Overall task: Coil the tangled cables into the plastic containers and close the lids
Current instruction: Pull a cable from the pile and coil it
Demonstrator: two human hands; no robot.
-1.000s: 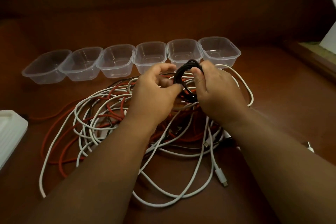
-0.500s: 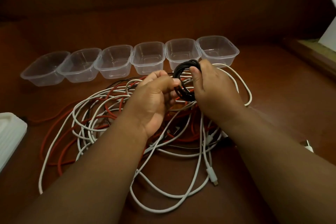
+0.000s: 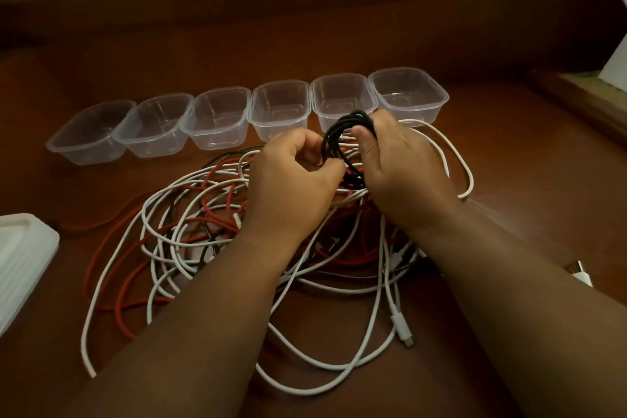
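Dark red-brown wood makes up the table (image 3: 509, 180), with six clear lidless tubs (image 3: 278, 108) in a row toward twelve o'clock and white lids (image 3: 20, 265) stacked at nine. Above the tangle of white and red cables (image 3: 190, 224), the right hand (image 3: 403, 173) grips a black coil (image 3: 342, 139), thumb clamped over it; the left hand (image 3: 291, 187) pinches a strand.

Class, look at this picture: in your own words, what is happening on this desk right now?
A person is winding a black cable into a small coil, the right hand gripping the loops and the left hand pinching the strand. Under the hands lies a tangle of white cables and red cables. Six clear plastic containers stand in a row behind, all without lids and with no cable inside.
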